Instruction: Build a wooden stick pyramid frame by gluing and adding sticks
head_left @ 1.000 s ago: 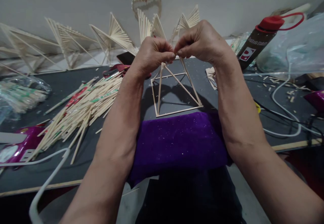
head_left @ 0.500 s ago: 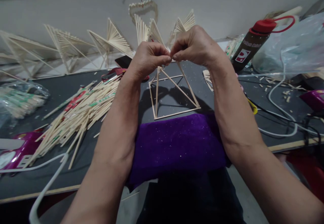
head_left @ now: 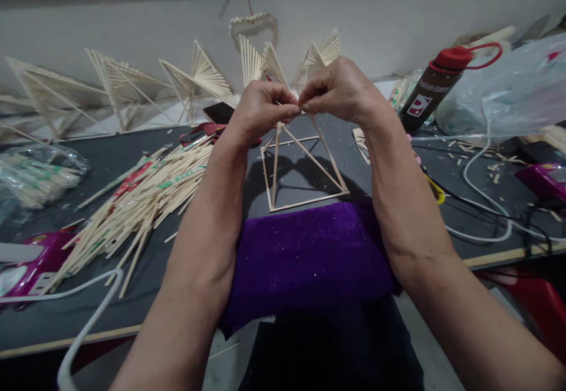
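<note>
A frame of thin wooden sticks (head_left: pixel 308 203) stands on the dark table, with slanting sticks rising from its square base. Above its top, my left hand (head_left: pixel 269 108) and my right hand (head_left: pixel 338 93) meet at the fingertips. Both hands are pinched closed; whatever lies between the fingers is too small to make out. One slanting stick of the frame reaches up to just under my right hand. A purple cloth (head_left: pixel 309 255) covers the table edge in front of the frame.
Loose sticks (head_left: pixel 150 202) are heaped at the left, beside a bagged bundle (head_left: pixel 42 173). Fanned stick structures (head_left: pixel 203 75) line the wall. At the right are a dark bottle with a red lid (head_left: pixel 431 90), cables (head_left: pixel 477 202) and a plastic bag (head_left: pixel 526 84).
The view has shifted slightly, so the background sits a little lower. My hands remain together above the frame with the fingertips still pinched.
</note>
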The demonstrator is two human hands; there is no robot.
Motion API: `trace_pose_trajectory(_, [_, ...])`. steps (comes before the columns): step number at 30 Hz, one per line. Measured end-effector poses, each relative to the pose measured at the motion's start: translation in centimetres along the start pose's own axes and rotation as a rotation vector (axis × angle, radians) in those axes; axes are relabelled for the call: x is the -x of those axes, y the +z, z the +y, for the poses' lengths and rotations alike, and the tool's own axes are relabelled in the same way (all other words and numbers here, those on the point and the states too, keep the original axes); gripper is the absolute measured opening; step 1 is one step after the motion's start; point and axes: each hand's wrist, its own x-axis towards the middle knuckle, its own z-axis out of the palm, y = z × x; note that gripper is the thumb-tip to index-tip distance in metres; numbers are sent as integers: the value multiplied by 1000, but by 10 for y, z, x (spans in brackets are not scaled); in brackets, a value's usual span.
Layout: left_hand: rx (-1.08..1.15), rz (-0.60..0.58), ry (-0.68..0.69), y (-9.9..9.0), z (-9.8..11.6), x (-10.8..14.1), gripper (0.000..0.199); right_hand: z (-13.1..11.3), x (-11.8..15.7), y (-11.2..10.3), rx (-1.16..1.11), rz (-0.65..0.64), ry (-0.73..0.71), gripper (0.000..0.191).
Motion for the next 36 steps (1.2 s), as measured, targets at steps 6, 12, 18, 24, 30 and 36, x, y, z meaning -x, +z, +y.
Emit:
trace_pose_trajectory(6, [54, -34, -14, 1, 2, 1, 5, 0, 2, 1, -46, 1, 6, 19])
trace_pose_trajectory(12, [68, -38, 9, 2, 1, 2, 7, -2, 1, 4, 1, 22, -25, 20])
trace_pose_trajectory(18, [91, -54, -1, 2, -1, 2, 6, -1, 0, 6, 21, 26, -50, 22])
trace_pose_trajectory(24, [141, -75, -11, 2, -3, 1, 5, -1, 0, 7, 49, 24, -57, 26])
trace_pose_trajectory(30, [161, -87, 3, 3, -1, 1, 7, -3, 0, 7, 56, 11, -46, 26])
trace_pose_trajectory(36, [174, -92, 14, 3, -5, 2, 3, -3, -1, 8, 60, 9, -33, 22])
